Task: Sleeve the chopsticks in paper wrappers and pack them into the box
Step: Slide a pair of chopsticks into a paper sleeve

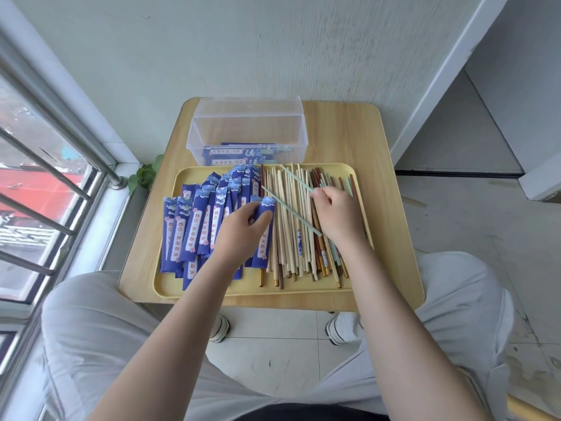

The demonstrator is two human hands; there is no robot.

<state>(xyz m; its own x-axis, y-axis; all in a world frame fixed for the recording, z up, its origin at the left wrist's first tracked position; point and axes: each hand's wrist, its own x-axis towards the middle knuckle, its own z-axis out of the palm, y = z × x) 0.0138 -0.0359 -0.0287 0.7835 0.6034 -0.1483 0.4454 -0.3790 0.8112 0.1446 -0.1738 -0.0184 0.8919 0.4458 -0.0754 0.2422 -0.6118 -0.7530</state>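
a yellow tray [358,180] fills most of the small wooden tabletop [349,132], its near edge almost flush with the tabletop's front edge and its right rim close to the right side. blue paper wrappers [188,226] lie fanned across the tray's left half, the outermost ones reaching to the left rim. loose chopsticks [288,238] in pale wood, dark brown and light green lie lengthwise over the right half, their tips close to the near rim.

the left hand [239,235] holds one wrapper [265,235] at the seam between the two piles, thumb on its face and fingers curled behind it, so the grip is closed on that wrapper. the right hand [337,214] rests over the chopstick pile near the right rim, fingers curled round pale green chopsticks [291,212] that slant across the pile with their far tips pointing up and left.

a clear plastic box [252,129] stands behind the tray, touching or just beside its far rim, lid tipped back toward the wall [273,50]. a few sleeved pairs [230,154] lie flat on its bottom. bare tabletop shows to the right of the box. a window with metal bars [45,165] runs close along the left, and the person's knees flank the near edge.
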